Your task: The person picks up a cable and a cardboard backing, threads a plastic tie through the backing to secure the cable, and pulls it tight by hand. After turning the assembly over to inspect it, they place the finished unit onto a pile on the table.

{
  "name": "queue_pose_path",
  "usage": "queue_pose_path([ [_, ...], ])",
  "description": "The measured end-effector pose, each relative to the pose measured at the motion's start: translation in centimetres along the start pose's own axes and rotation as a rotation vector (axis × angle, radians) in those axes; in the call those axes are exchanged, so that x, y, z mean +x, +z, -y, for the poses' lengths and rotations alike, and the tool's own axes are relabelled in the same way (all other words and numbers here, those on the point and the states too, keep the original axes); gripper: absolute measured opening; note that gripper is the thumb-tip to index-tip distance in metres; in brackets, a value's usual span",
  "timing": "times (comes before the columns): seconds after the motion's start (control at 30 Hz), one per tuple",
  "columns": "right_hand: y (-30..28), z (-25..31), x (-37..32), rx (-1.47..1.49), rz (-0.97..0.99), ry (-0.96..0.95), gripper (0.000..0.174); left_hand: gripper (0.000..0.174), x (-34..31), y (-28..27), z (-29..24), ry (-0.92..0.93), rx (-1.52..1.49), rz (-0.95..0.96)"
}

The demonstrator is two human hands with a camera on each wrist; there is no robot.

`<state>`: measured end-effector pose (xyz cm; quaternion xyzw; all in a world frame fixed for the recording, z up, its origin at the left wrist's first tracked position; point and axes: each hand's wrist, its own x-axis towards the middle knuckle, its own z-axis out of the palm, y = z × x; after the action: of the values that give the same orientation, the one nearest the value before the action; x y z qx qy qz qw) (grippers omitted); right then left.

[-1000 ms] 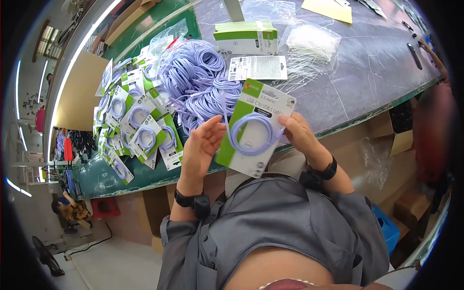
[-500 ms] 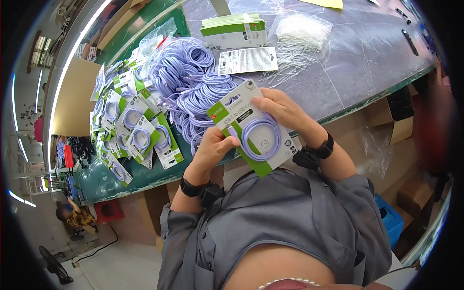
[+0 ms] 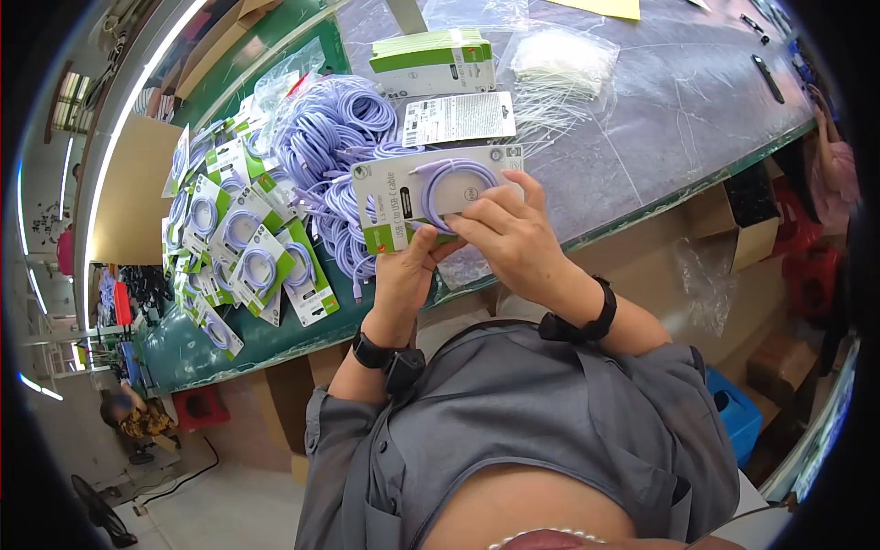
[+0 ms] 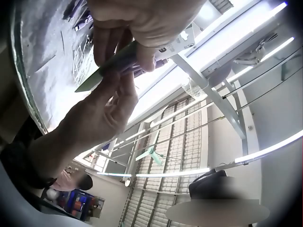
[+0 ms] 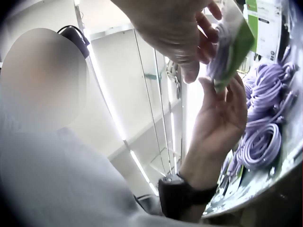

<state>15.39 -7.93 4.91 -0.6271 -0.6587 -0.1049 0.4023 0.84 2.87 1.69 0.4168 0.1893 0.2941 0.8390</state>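
Observation:
A white and green retail card (image 3: 390,188) printed "USB-C to USB-C cable" is held up sideways over the table's front edge. On its face lies a coiled lilac USB-C cable (image 3: 435,188). My left hand (image 3: 403,280) pinches the card's lower left edge, thumb in front. My right hand (image 3: 513,240) has its fingers bent at the lower part of the coil, with one finger reaching to the card's right edge. In the right wrist view, the right fingertips (image 5: 208,42) meet the lilac coil. The card hides part of the left fingers.
A heap of loose lilac cables (image 3: 321,128) lies behind the card, with several carded cables (image 3: 243,234) to its left. Farther back are a stack of cards (image 3: 431,69), a printed card lying flat (image 3: 458,117) and a bag of white cable ties (image 3: 564,69).
The card has turned from upright to sideways and moved slightly left. My left hand went from open beside it to gripping its edge. My right hand shifted from the card's edge onto the coil.

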Motion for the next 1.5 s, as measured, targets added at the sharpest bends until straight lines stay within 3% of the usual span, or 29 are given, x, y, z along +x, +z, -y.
queue_pose_path([
  [0.17,0.4,-0.6,-1.0,-0.079,-0.006,-0.075,0.017,0.032,-0.7,-0.3,0.4,-0.005,-0.002,0.046],
  [0.37,0.9,-0.7,-2.2,-0.070,0.083,-0.063,0.023,0.033,-2.2,-0.2,0.8,-0.096,0.014,-0.060],
  [0.57,1.0,-0.7,-2.3,0.104,-0.024,-0.132,0.023,0.040,-4.5,-1.1,0.0,0.057,0.234,-0.125],
  [0.6,0.6,-1.4,-1.8,0.097,-0.122,-0.094,0.019,0.039,-4.6,-1.2,-0.5,0.080,0.246,-0.162],
  [0.73,0.1,-8.9,-1.6,-0.016,-0.026,0.316,0.009,0.036,-5.0,-3.7,-1.4,0.112,0.085,-0.232],
  [0.87,1.1,-13.1,-2.0,-0.061,0.080,0.310,0.007,0.032,-4.6,-3.9,-1.5,0.138,-0.010,-0.266],
  [0.97,2.8,-13.0,-1.8,0.003,0.090,0.276,0.008,0.033,-4.5,-3.7,-1.3,0.145,-0.031,-0.251],
  [1.07,3.9,-12.5,-1.5,-0.139,0.159,0.256,0.010,0.034,-4.5,-3.5,-1.2,0.125,-0.079,-0.211],
  [1.17,4.6,-12.7,-1.3,-0.152,0.182,0.290,0.010,0.035,-4.3,-3.0,-1.4,0.089,-0.113,-0.202],
  [1.23,4.2,-12.7,-0.9,0.012,0.224,0.401,0.008,0.036,-4.1,-2.7,-1.5,0.085,-0.126,-0.212],
  [1.27,4.1,-12.8,-0.8,0.016,0.228,0.393,0.008,0.035,-3.9,-2.6,-1.5,0.050,-0.174,-0.215],
  [1.33,3.7,-12.7,-0.4,0.129,0.016,0.293,0.008,0.031,-3.3,-2.2,-1.6,-0.020,-0.272,-0.237],
  [1.5,1.2,-9.1,1.7,0.189,-0.068,0.119,0.010,0.029,-0.8,-0.7,-1.7,-0.055,-0.533,-0.151],
])
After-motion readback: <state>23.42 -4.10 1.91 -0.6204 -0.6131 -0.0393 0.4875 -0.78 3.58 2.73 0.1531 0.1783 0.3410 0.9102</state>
